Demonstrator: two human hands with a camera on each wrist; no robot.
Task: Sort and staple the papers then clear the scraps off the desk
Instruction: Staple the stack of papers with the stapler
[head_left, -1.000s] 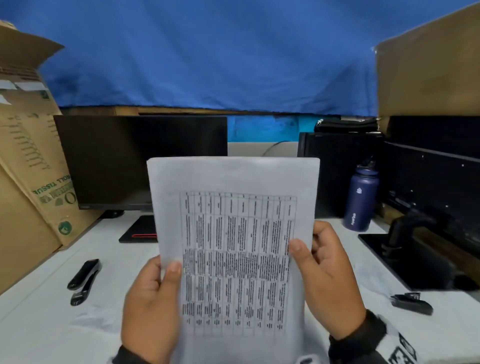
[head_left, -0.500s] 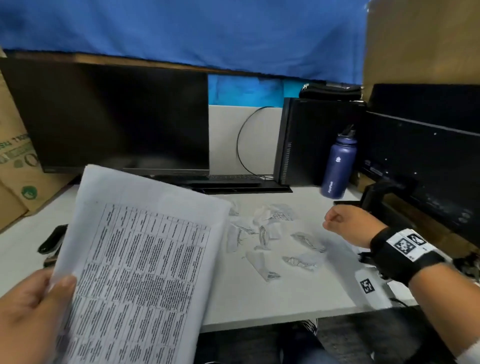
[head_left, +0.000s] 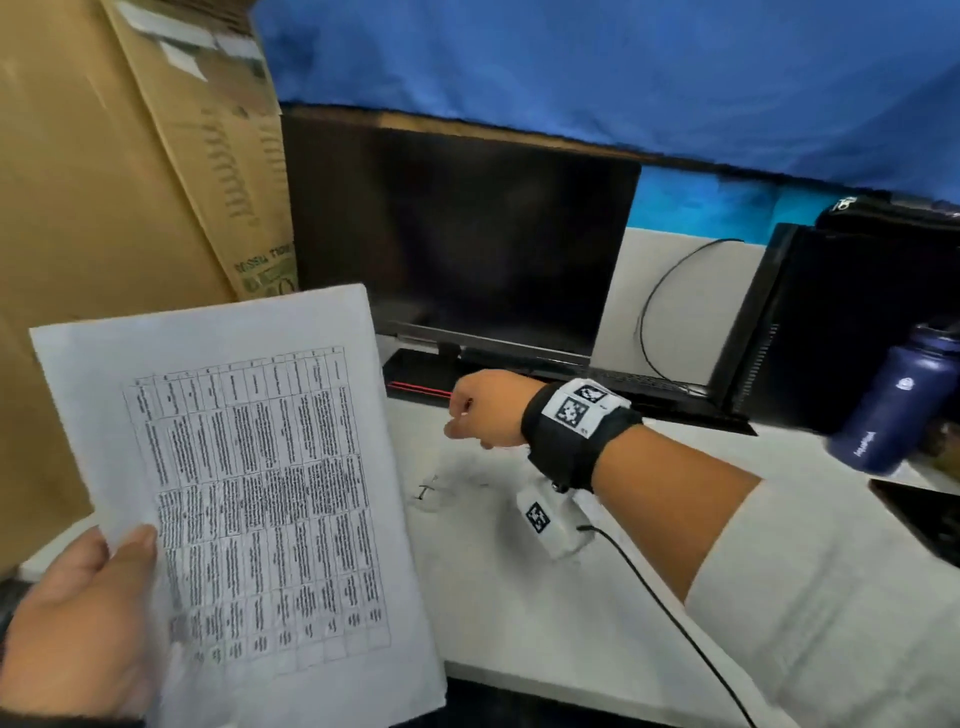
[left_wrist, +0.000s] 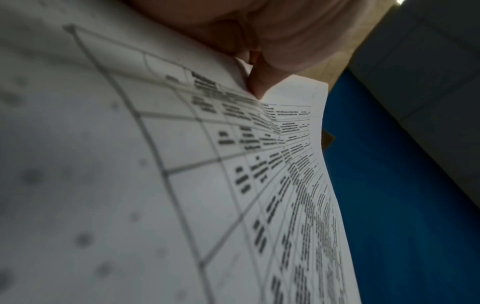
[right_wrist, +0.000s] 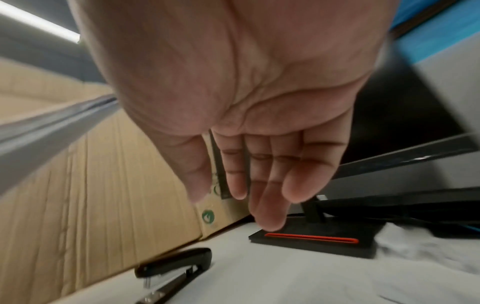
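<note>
The papers (head_left: 260, 493) are a thin, flat white stack printed with a dense black grid of small text, the sheets faintly wrinkled and bowing a little along their free edge. They are held up off the table (head_left: 545, 613) at the left, with the long axis running from the lower corner near the person up toward the cardboard box (head_left: 130, 182), tilted slightly leftward at the top. The left hand (head_left: 78, 623) has them by the lower left edge, thumb pressed on the printed face and fingers curled behind, so nearly the whole stack stands above and right of that grip. The right hand (head_left: 483, 410), wearing a black wrist strap with square printed markers, reaches out over the table before the dark monitor (head_left: 467, 244), its grip loose: fingers nearly straight and holding nothing. Below its fingertips (right_wrist: 270, 218) lie the monitor's flat black base with a red stripe (right_wrist: 311, 238) and, nearer the box, a glossy black stapler (right_wrist: 171, 271) lying on the smooth white table.
</note>
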